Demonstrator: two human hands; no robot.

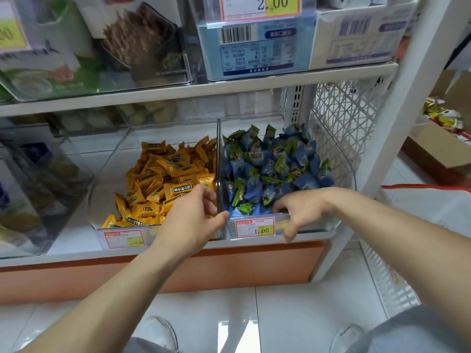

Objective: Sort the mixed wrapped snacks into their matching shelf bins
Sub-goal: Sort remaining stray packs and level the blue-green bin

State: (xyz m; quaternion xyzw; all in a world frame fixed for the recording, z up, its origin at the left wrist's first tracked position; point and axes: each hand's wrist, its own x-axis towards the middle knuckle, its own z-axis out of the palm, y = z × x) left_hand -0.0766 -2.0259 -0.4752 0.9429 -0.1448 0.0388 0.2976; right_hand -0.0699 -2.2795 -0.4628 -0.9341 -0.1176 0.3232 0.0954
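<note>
Left hand [193, 215]: fingers curled beside divider [218, 159], over yellow snacks [163, 174]; grasp cannot tell.
Right hand [298, 212]: fingers curled down into blue-green snacks [270, 164] directly beneath; grasp cannot tell.
Each bin's snacks lie nearest its own hand.

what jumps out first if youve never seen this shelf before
On the lower shelf, the left bin holds orange-yellow wrapped snacks and the right bin beside it blue and green wrapped snacks. Both hands reach in at the front: the left hand by the wall between the bins, the right hand beside the 1.00 price tag.
</note>
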